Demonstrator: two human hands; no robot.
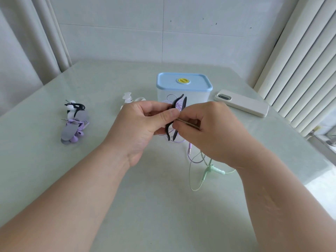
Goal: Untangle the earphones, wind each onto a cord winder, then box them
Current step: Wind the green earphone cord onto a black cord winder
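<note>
My left hand (143,120) grips a black cord winder (179,104) held upright above the table, with purple earphone cord wound in its middle. My right hand (203,128) pinches the purple cord (187,124) right beside the winder. The cord's loose end with its plug (190,149) hangs below my hands. A mint green earphone (209,171) lies loose on the table under my right wrist. Behind my hands stands the clear box with a blue lid (183,82), closed. At the left lie a black-and-white wound set (73,108) and a purple earphone on a grey winder (73,130).
A white winder (128,99) lies just behind my left hand. A white phone (241,104) rests to the right of the box. Curtains hang at the left, and a ribbed white panel (298,66) runs along the table's right edge.
</note>
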